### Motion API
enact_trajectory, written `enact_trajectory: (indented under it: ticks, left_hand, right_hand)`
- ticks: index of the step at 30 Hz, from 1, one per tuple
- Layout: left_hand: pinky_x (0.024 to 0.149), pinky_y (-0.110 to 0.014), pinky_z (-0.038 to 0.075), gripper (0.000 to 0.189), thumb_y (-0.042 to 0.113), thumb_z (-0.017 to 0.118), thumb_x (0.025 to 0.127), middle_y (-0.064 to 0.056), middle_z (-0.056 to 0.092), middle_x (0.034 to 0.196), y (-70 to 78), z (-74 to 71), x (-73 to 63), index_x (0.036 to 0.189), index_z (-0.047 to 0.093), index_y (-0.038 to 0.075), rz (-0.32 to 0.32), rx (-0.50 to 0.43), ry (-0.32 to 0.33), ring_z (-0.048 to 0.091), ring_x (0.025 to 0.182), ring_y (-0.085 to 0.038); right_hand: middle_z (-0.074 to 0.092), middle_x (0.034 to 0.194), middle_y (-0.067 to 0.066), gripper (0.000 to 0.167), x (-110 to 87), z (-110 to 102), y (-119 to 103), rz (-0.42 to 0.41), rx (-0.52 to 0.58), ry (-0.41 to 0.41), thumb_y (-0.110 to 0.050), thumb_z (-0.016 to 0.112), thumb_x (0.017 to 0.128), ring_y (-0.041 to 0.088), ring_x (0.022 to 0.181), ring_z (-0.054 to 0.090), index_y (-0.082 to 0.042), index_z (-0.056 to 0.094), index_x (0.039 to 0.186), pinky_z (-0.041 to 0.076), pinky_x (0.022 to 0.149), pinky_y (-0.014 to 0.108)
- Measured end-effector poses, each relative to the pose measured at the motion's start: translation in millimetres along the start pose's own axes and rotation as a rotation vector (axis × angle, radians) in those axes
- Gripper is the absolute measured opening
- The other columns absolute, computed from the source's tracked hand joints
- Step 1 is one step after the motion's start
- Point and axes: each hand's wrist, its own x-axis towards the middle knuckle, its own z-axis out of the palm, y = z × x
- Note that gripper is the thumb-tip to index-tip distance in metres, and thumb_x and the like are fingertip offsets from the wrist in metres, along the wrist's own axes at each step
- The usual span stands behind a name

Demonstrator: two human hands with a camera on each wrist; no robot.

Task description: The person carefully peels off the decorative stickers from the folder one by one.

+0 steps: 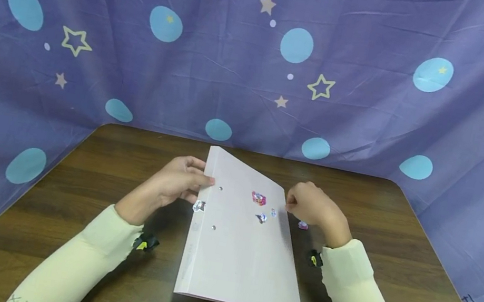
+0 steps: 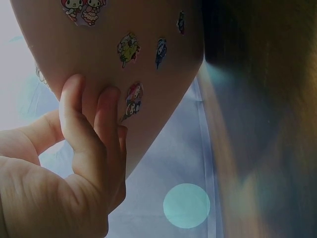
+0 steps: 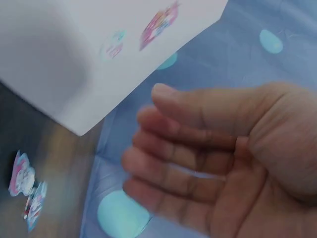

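A white file folder is tilted up over the table, its spine to the left and two rivets beside it. Cartoon stickers dot the cover facing me, and one sticker sits on the spine. My left hand grips the folder at the spine, thumb on the near face and fingers behind. The left wrist view shows several stickers on the other cover. By the folder's right edge is my right hand, its fingers loosely bent and holding nothing, as the right wrist view shows.
Loose stickers lie on the brown wooden table below the right hand. A purple-blue curtain with stars and dots hangs behind and at the sides. Black bands with yellow marks show near both wrists.
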Motion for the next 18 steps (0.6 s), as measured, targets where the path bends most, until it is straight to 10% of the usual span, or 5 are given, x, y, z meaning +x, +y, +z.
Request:
enact_trajectory:
  ticks: [8, 18]
  left_hand:
    - [0.048, -0.021, 0.055, 0.057, 0.002, 0.072, 0.091, -0.008, 0.066, 0.098, -0.1, -0.3, 0.6, 0.137, 0.04, -0.006, 0.004, -0.003, 0.006, 0.068, 0.071, -0.016]
    - [0.048, -0.021, 0.054, 0.059, 0.003, 0.072, 0.091, -0.007, 0.067, 0.095, -2.6, -0.9, 2.4, 0.138, 0.038, -0.008, 0.009, -0.001, -0.002, 0.067, 0.07, -0.014]
  right_hand:
    - [0.069, 0.086, -0.003, 0.006, 5.6, 9.3, -19.5, -0.209, 0.005, 0.031, -0.001, 0.073, 0.09, 0.014, 0.08, 0.06, -0.006, 0.076, 0.091, 0.055, 0.073, 0.03]
    - [0.066, 0.086, -0.005, 0.009, 7.5, 19.1, -32.6, -0.202, -0.022, 0.025, -0.002, 0.076, 0.088, 0.01, 0.076, 0.055, -0.011, 0.075, 0.087, 0.051, 0.069, 0.027]
